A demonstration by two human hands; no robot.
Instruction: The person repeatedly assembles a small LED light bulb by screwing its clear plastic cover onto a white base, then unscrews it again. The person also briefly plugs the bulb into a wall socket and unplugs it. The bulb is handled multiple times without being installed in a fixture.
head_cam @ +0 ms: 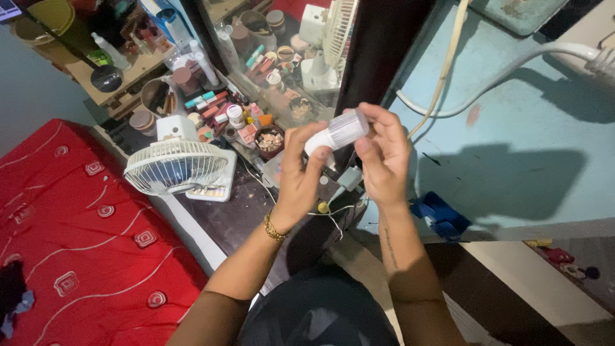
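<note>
Both my hands are raised in the middle of the view around a small white cylindrical bottle [335, 134] held on its side. My left hand [298, 173], with a gold bracelet at the wrist, grips its left end. My right hand [383, 157] closes its fingers on the ribbed right end, which looks like the cap. Below the hands a dark tabletop [243, 211] carries thin wires and a small yellow bead.
A small white desk fan [176, 163] stands left of my hands. Behind it lie many cosmetics, jars and a mirror [282, 57] reflecting them. A red patterned bedspread [70, 237] fills the left. White cables [512, 64] run along the blue wall at right.
</note>
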